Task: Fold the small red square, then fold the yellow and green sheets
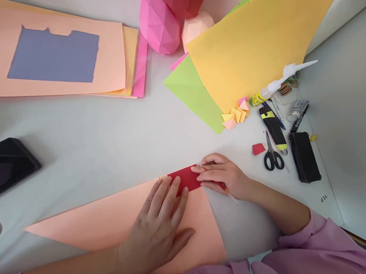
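Note:
My left hand point(157, 224) lies flat with fingers stretched out, its fingertips pressing on a small red paper piece point(185, 178). That red piece rests on a large peach paper sheet point(106, 216), close to the sheet's upper edge. Pinched in my right hand point(225, 176) is a slim red pen point(221, 186) with a clear end, and its metal tip is at the red piece's upper right corner. The right fingertips also touch the red paper's right end. Part of the red piece is hidden under both hands.
Scissors point(272, 155), a utility knife point(273, 129), a black phone-like case point(305, 157) and a glue bottle point(265, 96) lie at right. Small folded paper bits point(237, 115) sit by a yellow sheet point(250, 51). Faceted pink paper shapes point(160, 25) stand behind; stacked sheets point(110, 57) lie left.

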`<state>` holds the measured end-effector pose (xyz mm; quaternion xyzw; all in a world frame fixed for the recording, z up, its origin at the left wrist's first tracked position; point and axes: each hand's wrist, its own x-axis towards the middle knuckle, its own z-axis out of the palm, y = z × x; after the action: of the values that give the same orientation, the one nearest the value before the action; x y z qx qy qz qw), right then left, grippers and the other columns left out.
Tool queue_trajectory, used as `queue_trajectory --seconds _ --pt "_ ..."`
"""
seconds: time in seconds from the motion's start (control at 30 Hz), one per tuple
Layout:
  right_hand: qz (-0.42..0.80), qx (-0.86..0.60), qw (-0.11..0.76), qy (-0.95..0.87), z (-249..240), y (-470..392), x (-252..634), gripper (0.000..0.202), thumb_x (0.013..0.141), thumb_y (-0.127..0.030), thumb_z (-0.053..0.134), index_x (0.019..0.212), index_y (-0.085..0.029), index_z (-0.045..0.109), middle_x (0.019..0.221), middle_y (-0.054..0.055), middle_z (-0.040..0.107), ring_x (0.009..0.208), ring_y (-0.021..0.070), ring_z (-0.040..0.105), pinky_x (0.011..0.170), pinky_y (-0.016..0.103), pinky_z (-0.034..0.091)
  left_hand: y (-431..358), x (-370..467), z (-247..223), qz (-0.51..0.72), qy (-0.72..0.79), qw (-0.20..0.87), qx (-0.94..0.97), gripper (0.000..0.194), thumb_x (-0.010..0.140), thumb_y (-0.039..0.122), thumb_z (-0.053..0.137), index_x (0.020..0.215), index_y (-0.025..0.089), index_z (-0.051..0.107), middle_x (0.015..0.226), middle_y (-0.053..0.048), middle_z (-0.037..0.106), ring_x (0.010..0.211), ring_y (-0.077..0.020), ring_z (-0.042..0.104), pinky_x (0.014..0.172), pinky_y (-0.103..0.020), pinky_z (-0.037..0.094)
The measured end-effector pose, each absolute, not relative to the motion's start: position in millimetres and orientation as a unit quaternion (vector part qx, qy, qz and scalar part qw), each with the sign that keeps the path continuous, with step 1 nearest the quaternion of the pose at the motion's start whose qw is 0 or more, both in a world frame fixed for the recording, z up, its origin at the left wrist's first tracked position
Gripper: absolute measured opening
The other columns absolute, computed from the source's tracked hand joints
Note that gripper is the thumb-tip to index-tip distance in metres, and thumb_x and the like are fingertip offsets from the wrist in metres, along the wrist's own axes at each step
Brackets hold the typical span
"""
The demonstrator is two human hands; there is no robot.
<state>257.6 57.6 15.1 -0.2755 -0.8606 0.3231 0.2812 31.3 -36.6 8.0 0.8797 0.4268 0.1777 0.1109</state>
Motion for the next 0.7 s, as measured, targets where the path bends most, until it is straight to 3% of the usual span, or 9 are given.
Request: queue_trajectory --seconds 0.7 --pt "0.313 -0.275 0.288 -0.862 14.6 57.7 256.8 0.011 0.087 -0.013 0.06 0.096 -0.017 0.065 0.099 0.009 0.072 0.097 0.018 0.056 0.082 0.033 0.053 -34.4 32.3 8.6 0.183 0.417 0.124 0.882 0.059 0.087 0.047 0.052 0.126 0.002 0.05 0.137 -0.03 0.042 0.135 -0.0438 0.029 0.109 -0.059 0.027"
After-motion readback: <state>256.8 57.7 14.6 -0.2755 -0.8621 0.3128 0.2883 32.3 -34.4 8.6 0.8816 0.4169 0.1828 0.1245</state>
